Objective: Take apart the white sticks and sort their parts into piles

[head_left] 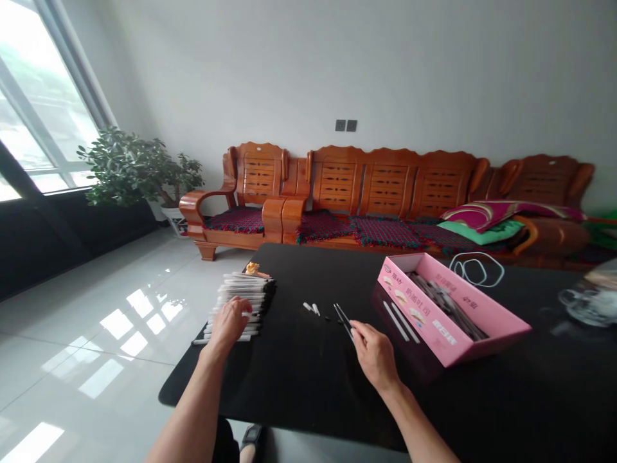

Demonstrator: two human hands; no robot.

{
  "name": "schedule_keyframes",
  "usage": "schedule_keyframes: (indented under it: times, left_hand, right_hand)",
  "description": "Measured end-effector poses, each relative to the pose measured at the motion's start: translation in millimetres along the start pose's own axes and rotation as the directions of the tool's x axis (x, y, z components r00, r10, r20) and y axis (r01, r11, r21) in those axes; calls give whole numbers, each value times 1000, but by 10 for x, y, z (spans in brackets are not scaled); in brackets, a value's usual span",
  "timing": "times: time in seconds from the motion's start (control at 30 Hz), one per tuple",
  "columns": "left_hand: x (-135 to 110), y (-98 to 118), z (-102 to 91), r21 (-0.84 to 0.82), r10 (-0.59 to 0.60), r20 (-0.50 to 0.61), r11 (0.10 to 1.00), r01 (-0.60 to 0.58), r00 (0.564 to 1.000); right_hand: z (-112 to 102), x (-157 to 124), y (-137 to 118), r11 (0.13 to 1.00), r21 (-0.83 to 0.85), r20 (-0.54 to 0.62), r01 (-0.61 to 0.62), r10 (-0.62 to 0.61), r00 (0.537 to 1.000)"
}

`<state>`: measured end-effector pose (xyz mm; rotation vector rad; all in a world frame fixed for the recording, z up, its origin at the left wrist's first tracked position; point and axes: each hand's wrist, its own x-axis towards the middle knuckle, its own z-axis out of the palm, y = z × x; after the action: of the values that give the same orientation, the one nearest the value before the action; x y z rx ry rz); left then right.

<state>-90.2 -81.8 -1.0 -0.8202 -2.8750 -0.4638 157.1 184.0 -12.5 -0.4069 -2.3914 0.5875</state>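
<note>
My left hand (232,319) is over a row of white pen-like sticks (241,286) with dark ends, laid side by side at the table's left edge. Its fingers are bent and a little apart, with no held thing showing in them. My right hand (373,350) grips a pair of dark tweezers (343,317), whose two tips point away and to the left. Beyond the tips lie short white pieces (312,308) and small black bits (327,319). Two white sticks (401,321) lie to the right, alongside a pink box (443,334).
Many greyish sticks (448,302) fill part of the box. A small orange-yellow ornament (252,268) sits behind the row. A white cable (475,270) and a glass-like vessel (590,299) are at the right of the black table (299,386). A wooden sofa (385,183) stands behind.
</note>
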Motion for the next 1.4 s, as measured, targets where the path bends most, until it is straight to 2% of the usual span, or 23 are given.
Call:
schedule_keyframes:
  times: [0.13, 0.23, 0.33, 0.4, 0.47, 0.53, 0.63, 0.7, 0.83, 0.9, 0.97, 1.03, 1.1, 1.17, 1.23, 1.3, 1.4]
  left_hand:
    - [-33, 88, -83, 16, 7, -45, 1000, -6, 999]
    - [-83, 280, -195, 24, 14, -106, 1000, -12, 994]
    - [-187, 599, -283, -45, 137, -233, 988, -151, 963]
    - [-283, 845, -287, -140, 221, -300, 952, -272, 928]
    - [-386, 1074, -241, -235, 311, -322, 889, -394, 894]
    - [-481, 1256, -164, -305, 376, -324, 827, -472, 868]
    - [-593, 1427, -40, -343, 468, -289, 764, -547, 835]
    - [-643, 1489, 21, -349, 521, -259, 735, -582, 813]
    - [-687, 1544, 60, -399, 558, -263, 680, -616, 787]
    - [-681, 1546, 49, -473, 487, -315, 664, -580, 815]
    - [-658, 1532, 43, -598, 307, -349, 654, -463, 885]
    - [-623, 1510, 58, -769, 115, -258, 577, -276, 959]
    - [-589, 1494, 97, -922, 52, -57, 380, -72, 997]
    - [-568, 1489, 147, -984, 123, 134, 135, 117, 983]
    - [-563, 1495, 191, -971, 194, 224, -40, 236, 955]
    - [-567, 1502, 220, -951, 201, 257, -123, 284, 945]
    - [-569, 1503, 236, -937, 171, 282, -163, 310, 944]
  right_hand:
    - [19, -22, -113, 999, 45, 57, -28, 26, 998]
    - [20, -35, -185, 991, 130, 66, -36, 28, 997]
    - [19, -52, -261, 965, 258, 61, -43, 28, 998]
    - [22, -57, -320, 930, 356, 89, -95, 67, 994]
    - [30, -55, -384, 869, 454, 177, -196, 128, 976]
    - [46, -49, -444, 773, 554, 282, -311, 177, 943]
    - [75, -45, -506, 582, 684, 403, -441, 202, 893]
    - [85, -48, -529, 489, 723, 455, -487, 193, 869]
    - [67, -46, -560, 463, 730, 485, -502, 168, 859]
    - [41, -34, -577, 444, 735, 473, -513, 207, 857]
    - [9, -17, -591, 409, 746, 455, -525, 261, 851]
    - [-17, -6, -597, 390, 757, 441, -524, 287, 850]
    - [-22, -8, -591, 397, 755, 447, -522, 272, 852]
    - [0, -25, -572, 423, 737, 470, -527, 239, 850]
    - [43, -48, -543, 439, 718, 502, -540, 210, 839]
    - [86, -66, -515, 407, 709, 545, -576, 202, 814]
    - [107, -69, -501, 310, 702, 613, -641, 196, 766]
